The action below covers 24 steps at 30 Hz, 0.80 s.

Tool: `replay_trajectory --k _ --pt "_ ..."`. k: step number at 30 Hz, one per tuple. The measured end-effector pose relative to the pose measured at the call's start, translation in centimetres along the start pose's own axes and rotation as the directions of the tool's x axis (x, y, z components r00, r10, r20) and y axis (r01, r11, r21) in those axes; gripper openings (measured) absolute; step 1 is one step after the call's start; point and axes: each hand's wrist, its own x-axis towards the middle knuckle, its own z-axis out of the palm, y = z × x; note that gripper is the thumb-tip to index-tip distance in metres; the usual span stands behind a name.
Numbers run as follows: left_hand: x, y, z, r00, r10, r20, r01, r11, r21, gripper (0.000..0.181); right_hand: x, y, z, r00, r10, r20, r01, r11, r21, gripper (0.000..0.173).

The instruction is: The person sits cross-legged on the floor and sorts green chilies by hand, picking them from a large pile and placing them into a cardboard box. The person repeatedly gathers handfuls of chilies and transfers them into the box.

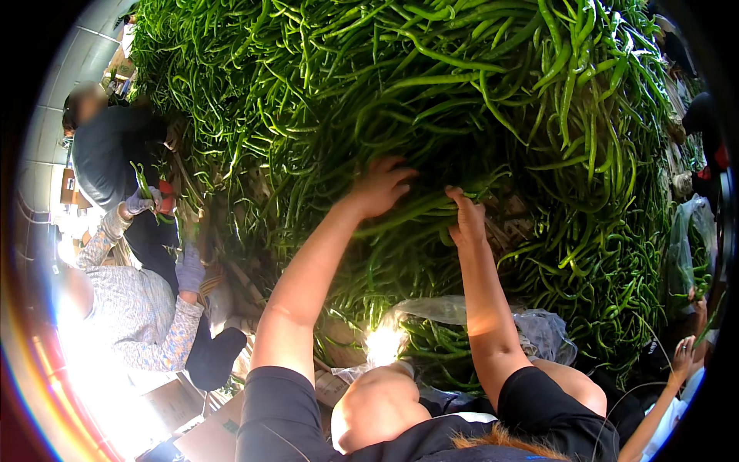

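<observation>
A huge heap of long green chili peppers spreads out before me. My left hand reaches over it with the fingers apart and curved, slightly blurred, and nothing shows in its grasp. To its right, my right hand grips a small bunch of green chili peppers, their long ends pointing left below my left hand. A clear plastic bag lies open between my knees, with more green chili peppers inside it.
On the left sits a person in a patterned sweater, whose gloved hand holds peppers. Beyond is a person in dark clothing. Other people's hands and a plastic bag are at right. Cardboard lies lower left.
</observation>
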Motion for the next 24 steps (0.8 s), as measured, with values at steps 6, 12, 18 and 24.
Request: replay_trajectory --k 6,12,18,24 --pt "-1.1 -0.1 -1.0 0.987 0.043 0.157 -0.092 0.942 0.324 0.032 -1.9 -2.6 1.9 0.899 -0.387 0.205 0.382 0.922 0.063 0.068" --pt "-2.4 0.4 0.7 0.999 -0.022 0.043 0.031 0.979 -0.202 0.027 -2.6 -4.3 3.6 0.846 -0.351 0.402 0.399 0.916 -0.042 0.059" --pt "-3.0 -1.5 1.9 0.888 0.237 -0.394 -0.388 0.846 -0.365 0.028 -4.1 -4.3 6.6 0.761 -0.439 0.478 0.549 0.828 -0.113 0.051" --pt "-6.5 -0.1 -0.3 0.972 -0.189 -0.137 -0.008 0.560 -0.829 0.023 -3.8 -5.4 8.2 0.754 -0.483 0.445 0.569 0.819 -0.075 0.033"
